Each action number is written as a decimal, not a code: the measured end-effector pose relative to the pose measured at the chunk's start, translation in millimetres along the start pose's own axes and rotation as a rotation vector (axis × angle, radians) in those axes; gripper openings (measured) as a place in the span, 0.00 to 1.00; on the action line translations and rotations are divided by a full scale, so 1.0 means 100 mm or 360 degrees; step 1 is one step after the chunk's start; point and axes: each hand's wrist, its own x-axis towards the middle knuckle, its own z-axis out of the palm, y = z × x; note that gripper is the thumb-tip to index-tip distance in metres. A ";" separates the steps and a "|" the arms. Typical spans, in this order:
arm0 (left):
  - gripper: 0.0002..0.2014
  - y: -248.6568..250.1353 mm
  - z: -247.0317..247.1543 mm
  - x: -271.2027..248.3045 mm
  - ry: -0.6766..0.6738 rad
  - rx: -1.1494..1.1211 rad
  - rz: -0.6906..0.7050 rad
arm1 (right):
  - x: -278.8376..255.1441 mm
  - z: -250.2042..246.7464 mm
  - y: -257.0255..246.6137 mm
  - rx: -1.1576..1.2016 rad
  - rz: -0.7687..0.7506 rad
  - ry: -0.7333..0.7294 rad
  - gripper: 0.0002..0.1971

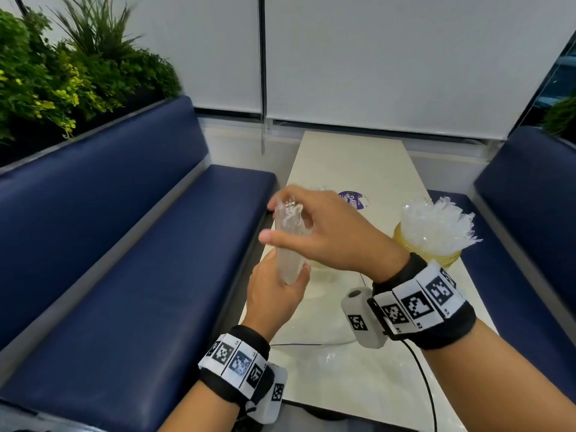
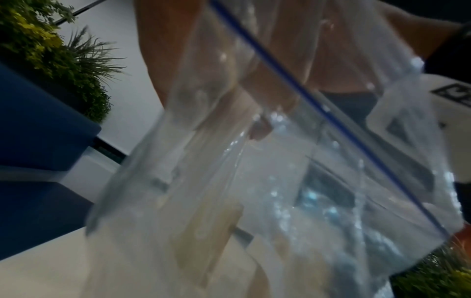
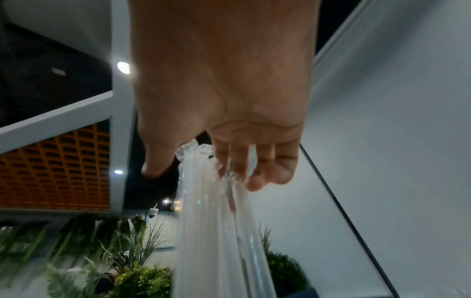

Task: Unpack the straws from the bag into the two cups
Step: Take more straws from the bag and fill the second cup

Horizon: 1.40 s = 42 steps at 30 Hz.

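Above the near left edge of the pale table (image 1: 352, 169), I have a bundle of clear wrapped straws (image 1: 288, 244) held upright between both hands. My left hand (image 1: 276, 291) is wrapped round the bottom end of the bundle, fingers curled about it. My right hand (image 1: 324, 232) sits over the top end; the right wrist view shows its fingertips (image 3: 254, 181) curled against the crinkled wrapper tips, with the thumb (image 3: 155, 163) standing a little apart from them. So both hands are gripping the straws.

From the left wrist camera I see the transparent zip bag (image 2: 293, 181) with its blue seal line (image 2: 331, 121) hanging across the lens, blurred; I cannot tell which hand holds it.

On the right side of the table stands a yellowish cup (image 1: 427, 251) already full of wrapped straws (image 1: 436, 222), their ends fanning out above the rim. A second clear cup (image 1: 322, 269) is partly hidden behind my hands; I cannot make out its contents. Further back lies a purple round sticker (image 1: 353, 199). Blue bench seats (image 1: 124, 260) flank the table, and green plants (image 1: 62, 73) rise behind the left bench.
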 end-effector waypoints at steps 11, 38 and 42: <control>0.10 0.11 -0.01 -0.01 -0.0025 -0.0057 0.0001 | -0.01 0.37 0.00 -0.0123 -0.0119 -0.0091 0.18; 0.21 -0.18 -0.33 -0.03 -0.0073 0.0312 -0.0168 | 0.75 -0.71 0.52 0.1310 0.0026 0.0991 0.05; 0.20 -0.25 -0.39 -0.03 -0.0085 0.0371 -0.0180 | 0.94 -0.75 0.96 0.1250 0.0133 0.1235 0.08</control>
